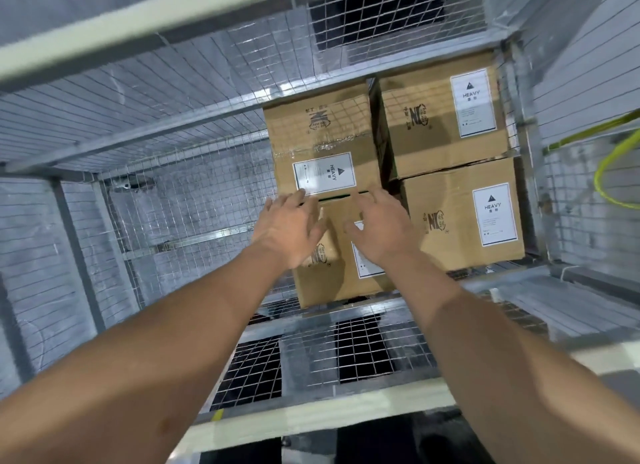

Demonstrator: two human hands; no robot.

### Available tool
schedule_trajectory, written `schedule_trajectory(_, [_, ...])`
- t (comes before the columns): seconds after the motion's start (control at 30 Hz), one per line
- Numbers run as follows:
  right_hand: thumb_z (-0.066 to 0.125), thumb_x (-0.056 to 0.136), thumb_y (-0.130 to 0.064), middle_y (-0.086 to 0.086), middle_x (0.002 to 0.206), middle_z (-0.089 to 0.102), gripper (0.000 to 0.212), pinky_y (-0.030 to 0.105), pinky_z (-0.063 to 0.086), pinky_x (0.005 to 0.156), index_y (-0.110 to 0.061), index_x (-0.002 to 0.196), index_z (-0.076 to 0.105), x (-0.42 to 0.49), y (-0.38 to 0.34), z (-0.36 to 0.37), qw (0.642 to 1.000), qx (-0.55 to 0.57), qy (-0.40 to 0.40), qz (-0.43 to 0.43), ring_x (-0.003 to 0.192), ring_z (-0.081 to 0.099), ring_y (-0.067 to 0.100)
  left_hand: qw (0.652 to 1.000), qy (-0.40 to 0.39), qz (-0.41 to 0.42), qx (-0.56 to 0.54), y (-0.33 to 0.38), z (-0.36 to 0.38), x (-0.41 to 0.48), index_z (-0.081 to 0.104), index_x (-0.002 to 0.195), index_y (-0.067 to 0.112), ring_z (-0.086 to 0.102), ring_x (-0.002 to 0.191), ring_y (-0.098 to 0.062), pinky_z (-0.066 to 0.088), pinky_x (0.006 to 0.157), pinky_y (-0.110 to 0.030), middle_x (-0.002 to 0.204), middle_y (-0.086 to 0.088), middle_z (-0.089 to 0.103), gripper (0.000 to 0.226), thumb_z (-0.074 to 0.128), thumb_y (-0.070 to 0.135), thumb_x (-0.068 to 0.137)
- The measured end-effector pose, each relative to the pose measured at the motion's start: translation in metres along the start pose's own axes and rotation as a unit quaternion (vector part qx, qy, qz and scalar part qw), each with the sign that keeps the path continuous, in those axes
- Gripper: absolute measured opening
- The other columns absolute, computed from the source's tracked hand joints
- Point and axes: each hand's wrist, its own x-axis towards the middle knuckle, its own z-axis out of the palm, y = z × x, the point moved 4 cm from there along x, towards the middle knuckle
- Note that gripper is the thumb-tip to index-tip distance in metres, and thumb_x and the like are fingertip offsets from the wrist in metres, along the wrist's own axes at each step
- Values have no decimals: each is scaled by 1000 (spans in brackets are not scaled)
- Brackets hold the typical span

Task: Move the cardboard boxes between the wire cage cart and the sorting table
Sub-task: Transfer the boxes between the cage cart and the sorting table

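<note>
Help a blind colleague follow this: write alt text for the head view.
An open left hand and right hand reach over the nearest cardboard box of four in a wire cage cart; the others show HEAVY labels.

Near box (341, 287): top and label are largely covered by the left hand (289, 229) and right hand (382, 229).
Contact: whether the box is touched cannot be told.
HEAVY labels (325, 173): the fine print is too small to be read.
Yellow cable (598, 177): cut off at 3 o'clock.
</note>
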Motion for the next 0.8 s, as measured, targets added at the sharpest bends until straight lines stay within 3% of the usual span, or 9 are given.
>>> schedule_trajectory(0.1, [49,101,-53,7,167,30,59,48,28,122,-28,155,45,-27,-15,-20,1000,-5,12,12,152,30,28,1000,3,25,2,0,-22,-28,32,159,21,31,151,-36,25,124,-53,168,-9,26,62,37,48,104])
schedule_trajectory(0.33, [53,98,-53,10,161,39,60,46,35,118,-24,150,51,-100,-67,-61,998,24,46,37,148,36,29,994,16,105,-12,-7,-71,-88,33,160,22,31,151,-33,32,120,-45,169,-7,25,60,43,41,104])
schedule_trajectory(0.43, [53,98,-53,10,157,43,57,46,41,112,-24,147,54,-136,-95,-77,994,29,85,60,143,42,30,988,33,153,3,-10,-94,-120,42,155,19,36,146,-35,39,112,-45,165,-11,33,57,44,41,103])
schedule_trajectory(0.6, [48,98,-58,1,162,39,59,46,45,108,-31,152,49,-214,-134,-112,980,65,153,110,143,42,26,972,46,222,65,-2,-144,-185,44,153,22,37,145,-35,40,112,-49,165,-6,32,52,46,40,105])
schedule_trajectory(0.8, [48,99,-57,-1,148,51,50,39,46,96,-30,141,58,-313,-163,-166,963,56,217,148,126,56,26,941,105,298,119,30,-210,-275,52,145,20,52,130,-27,47,104,-42,146,-1,53,46,50,41,104])
